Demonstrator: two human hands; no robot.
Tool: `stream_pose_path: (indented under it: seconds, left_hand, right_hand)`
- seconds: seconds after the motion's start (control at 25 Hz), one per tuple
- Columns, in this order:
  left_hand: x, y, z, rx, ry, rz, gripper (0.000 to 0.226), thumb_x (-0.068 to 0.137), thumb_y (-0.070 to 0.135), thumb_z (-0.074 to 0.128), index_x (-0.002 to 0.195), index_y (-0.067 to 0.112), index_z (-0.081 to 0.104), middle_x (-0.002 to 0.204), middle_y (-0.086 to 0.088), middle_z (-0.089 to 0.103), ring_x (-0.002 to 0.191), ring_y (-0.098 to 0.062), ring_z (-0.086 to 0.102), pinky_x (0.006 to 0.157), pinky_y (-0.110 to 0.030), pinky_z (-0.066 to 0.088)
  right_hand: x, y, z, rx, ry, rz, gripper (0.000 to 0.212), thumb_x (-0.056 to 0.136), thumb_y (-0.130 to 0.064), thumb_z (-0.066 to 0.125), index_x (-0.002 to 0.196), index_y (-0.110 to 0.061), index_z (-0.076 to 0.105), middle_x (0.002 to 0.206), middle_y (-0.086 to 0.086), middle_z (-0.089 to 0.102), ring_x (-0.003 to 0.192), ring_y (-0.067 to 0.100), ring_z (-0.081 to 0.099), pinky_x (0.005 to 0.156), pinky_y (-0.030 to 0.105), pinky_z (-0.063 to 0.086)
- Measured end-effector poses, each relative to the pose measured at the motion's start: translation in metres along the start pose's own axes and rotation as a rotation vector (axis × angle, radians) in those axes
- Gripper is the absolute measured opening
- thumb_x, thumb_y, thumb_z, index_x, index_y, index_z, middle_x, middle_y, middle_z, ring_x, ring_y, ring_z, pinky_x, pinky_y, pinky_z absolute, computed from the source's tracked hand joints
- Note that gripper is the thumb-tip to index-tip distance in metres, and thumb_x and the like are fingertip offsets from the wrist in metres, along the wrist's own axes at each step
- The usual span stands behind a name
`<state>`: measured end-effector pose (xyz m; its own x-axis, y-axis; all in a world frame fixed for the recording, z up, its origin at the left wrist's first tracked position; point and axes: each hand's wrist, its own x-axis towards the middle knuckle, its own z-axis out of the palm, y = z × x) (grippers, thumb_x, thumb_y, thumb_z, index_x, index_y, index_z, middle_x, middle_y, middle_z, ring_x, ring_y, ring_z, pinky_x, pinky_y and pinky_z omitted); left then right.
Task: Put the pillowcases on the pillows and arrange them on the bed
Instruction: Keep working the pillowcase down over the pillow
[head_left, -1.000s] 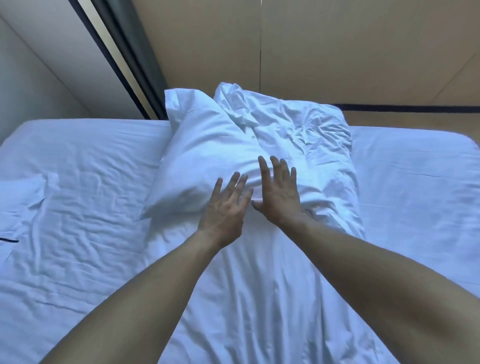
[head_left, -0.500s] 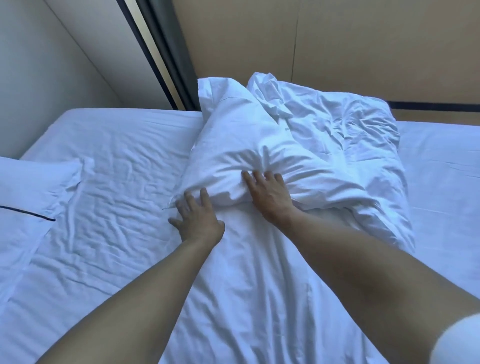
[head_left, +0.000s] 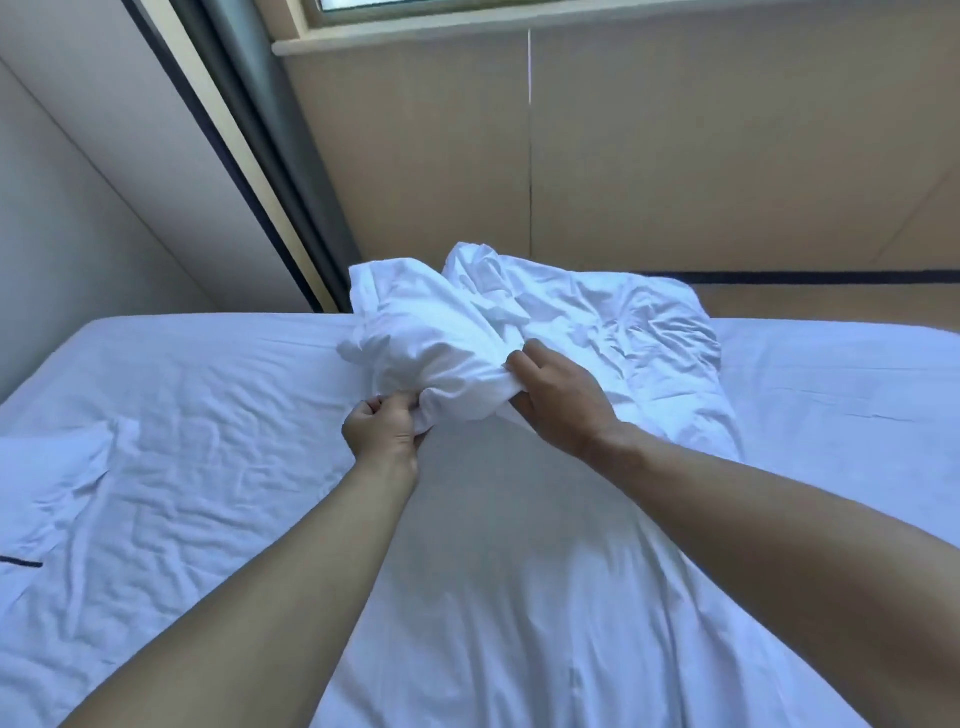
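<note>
A white pillow (head_left: 431, 332) in its crumpled white case lies across the middle of the bed, leaning on a second rumpled white pillow (head_left: 623, 322) behind it. My left hand (head_left: 387, 428) grips the bunched near edge of the front pillow from the left, fingers curled into the cloth. My right hand (head_left: 558, 400) grips the same edge from the right, thumb on top, fingers tucked under the fabric. The gripped edge is lifted off the sheet. A white pillowcase with a dark stripe (head_left: 36, 519) lies flat at the left edge of the bed.
The bed (head_left: 208, 415) is covered by a wrinkled white sheet. A beige panelled wall (head_left: 675, 156) stands behind it, with a window sill at the top. A grey curtain (head_left: 260, 130) hangs at the back left beside a pale wall.
Both hands went from lying flat on the pillow to gripping its near edge and lifting it. The view has tilted up, showing more wall and the window sill.
</note>
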<state>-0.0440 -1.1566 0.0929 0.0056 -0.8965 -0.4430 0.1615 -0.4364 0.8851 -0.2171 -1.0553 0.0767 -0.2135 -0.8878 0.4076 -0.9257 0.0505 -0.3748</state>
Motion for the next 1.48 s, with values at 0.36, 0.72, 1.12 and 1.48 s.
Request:
stream_pose_path:
  seconds: [0.36,0.72,1.12,1.48]
  left_hand:
    - [-0.031,0.047,0.166,0.974,-0.762,0.576,0.077,0.092,0.059,0.054,0.158,0.036,0.024,0.16,0.011,0.031,0.145,-0.009,0.031,0.12,-0.038,0.026]
    - [0.072,-0.077,0.049,1.931,-0.497,0.49,0.075,0.09,0.082,0.014,0.154,0.054,-0.011,0.166,0.0,-0.027,0.151,-0.033,-0.027,0.116,-0.069,-0.006]
    - [0.226,-0.144,0.177,1.86,-0.365,0.735,0.103,0.056,0.108,0.015,0.138,0.067,-0.031,0.155,0.006,-0.047,0.143,-0.04,-0.04,0.101,-0.083,-0.012]
    - [0.405,-0.181,0.309,1.948,-0.329,0.845,0.091,0.075,0.091,-0.012,0.156,0.054,0.008,0.169,-0.001,0.015,0.153,-0.044,0.003,0.11,-0.077,-0.007]
  right_hand:
    - [0.0,0.167,-0.124,-0.255,0.147,1.114,0.044,0.095,-0.017,0.052,0.136,-0.004,0.04,0.138,0.02,0.042,0.127,0.042,0.045,0.102,0.047,0.041]
    - [-0.059,0.128,0.041,-0.283,-0.458,0.47,0.063,0.101,-0.065,0.024,0.159,-0.046,0.008,0.17,-0.002,-0.005,0.156,0.03,-0.012,0.121,0.061,-0.008]
    - [0.014,0.28,0.137,-0.53,-0.359,0.535,0.068,0.09,-0.078,0.002,0.154,-0.057,-0.007,0.168,-0.007,-0.018,0.151,0.043,-0.023,0.113,0.071,-0.012]
    - [0.124,0.424,0.188,-0.476,-0.417,0.81,0.076,0.084,-0.081,0.002,0.144,-0.053,0.039,0.149,0.006,0.051,0.147,0.047,0.023,0.112,0.074,-0.01]
